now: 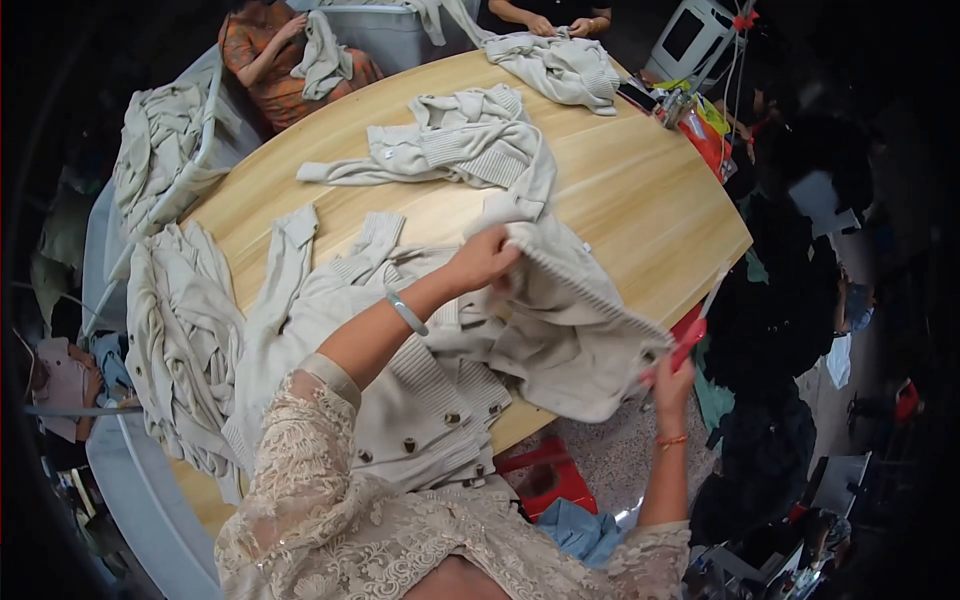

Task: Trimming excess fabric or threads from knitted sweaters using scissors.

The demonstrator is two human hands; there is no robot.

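Observation:
My left hand (487,260) is closed on the ribbed edge of a cream knit cardigan (580,345) and lifts it off the table. The ribbed band stretches from there toward my right hand (670,385). That hand is wrapped round red-handled scissors (688,342), whose thin pale blades point up and away past the table's edge. The garment's corner lies against the right fingers; whether they pinch it too I cannot tell. Under my left forearm more cream cardigans (430,410) with dark buttons lie piled.
Another cardigan (450,140) lies mid-table on the wooden top (620,180). Two people sit at the far side, each handling a cream garment. Grey bins (215,120) with knitwear line the left. A red stool (550,475) stands below the near edge.

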